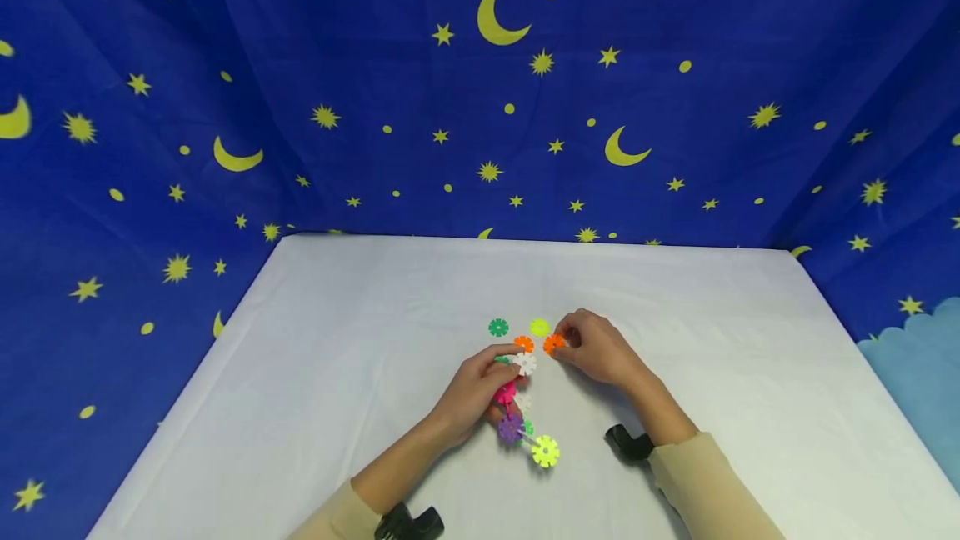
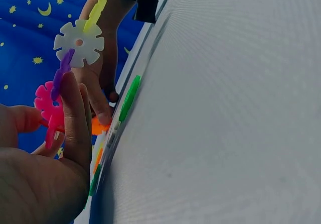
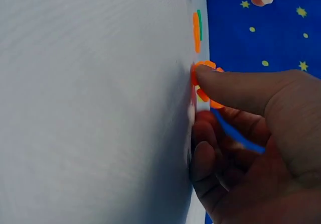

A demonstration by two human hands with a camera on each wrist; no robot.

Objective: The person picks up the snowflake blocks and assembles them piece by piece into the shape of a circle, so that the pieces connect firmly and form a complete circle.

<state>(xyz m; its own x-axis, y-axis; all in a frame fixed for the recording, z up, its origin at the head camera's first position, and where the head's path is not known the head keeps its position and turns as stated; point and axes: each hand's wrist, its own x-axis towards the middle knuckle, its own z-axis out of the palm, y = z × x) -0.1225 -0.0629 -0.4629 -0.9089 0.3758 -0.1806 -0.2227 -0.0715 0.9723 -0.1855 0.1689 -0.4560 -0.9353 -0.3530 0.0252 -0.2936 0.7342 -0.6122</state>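
My left hand (image 1: pixel 468 398) grips a chain of interlocking snowflake discs. In the left wrist view a pink disc (image 2: pixel 46 99) sits at the fingers, joined to a purple disc (image 2: pixel 61 76), then a white disc (image 2: pixel 93 48) and a yellow disc (image 2: pixel 98 10) at the free end. Another white disc (image 1: pixel 527 364) shows by the left fingertips in the head view. My right hand (image 1: pixel 600 348) pinches an orange disc (image 1: pixel 553 345) between thumb and fingers, close over the table. Part of that disc (image 3: pixel 205 65) is hidden by the thumb in the right wrist view.
Loose discs lie just beyond the hands: a green disc (image 1: pixel 498 327), a yellow disc (image 1: pixel 539 327) and another orange disc (image 1: pixel 523 343). Below the chain are a green disc (image 1: pixel 529 427) and a pale disc (image 1: pixel 524 401). A blue star-patterned curtain (image 1: pixel 420 82) borders the white table (image 1: pixel 360 298).
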